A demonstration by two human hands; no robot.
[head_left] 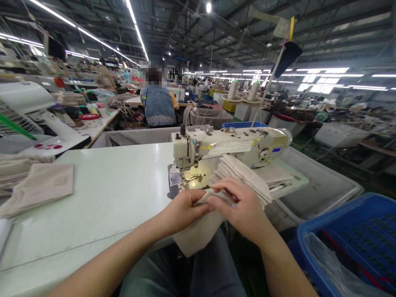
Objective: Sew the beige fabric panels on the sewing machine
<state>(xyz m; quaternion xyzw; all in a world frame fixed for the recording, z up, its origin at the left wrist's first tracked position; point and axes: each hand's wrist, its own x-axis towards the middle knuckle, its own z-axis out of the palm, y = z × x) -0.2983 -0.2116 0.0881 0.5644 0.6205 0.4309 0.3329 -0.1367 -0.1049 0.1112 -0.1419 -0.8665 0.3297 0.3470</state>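
My left hand pinches the near edge of a beige fabric piece that hangs off the front of the white table. My right hand lies on the same piece, its fingers curled over the fabric beside the left hand. Just behind my hands a stack of folded beige pieces rests on the bed of a cream sewing machine. The needle and presser foot are a short way beyond my left hand.
Folded beige cloth lies at the table's left edge. A blue crate and a grey tub stand to the right. A seated person in a denim vest works ahead. Thread cones rise behind the machine.
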